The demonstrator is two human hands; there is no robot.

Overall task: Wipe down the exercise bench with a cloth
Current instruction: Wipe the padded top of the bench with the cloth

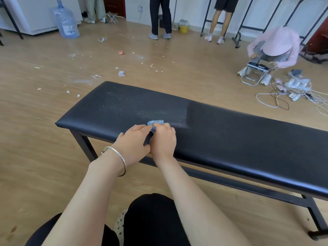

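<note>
A long black padded exercise bench (pixel 230 132) on a black metal frame runs from the middle left to the right edge. Pale dust speckles its left half; the right half looks darker and cleaner. A small blue cloth (pixel 156 122) lies bunched on the pad near the front edge. My right hand (pixel 164 139) is curled over the cloth and grips it against the pad. My left hand (pixel 135 139), with a silver bangle on the wrist, lies beside it with its fingers reaching onto the cloth's left end. Most of the cloth is hidden under both hands.
White scraps and a small orange object (pixel 120 52) litter the wooden floor beyond the bench. A blue water jug (pixel 65 22) stands far left. A crouching person (pixel 276 47) with a folding stool, and tangled cables (pixel 291 93), are at the right. Two people stand at the back.
</note>
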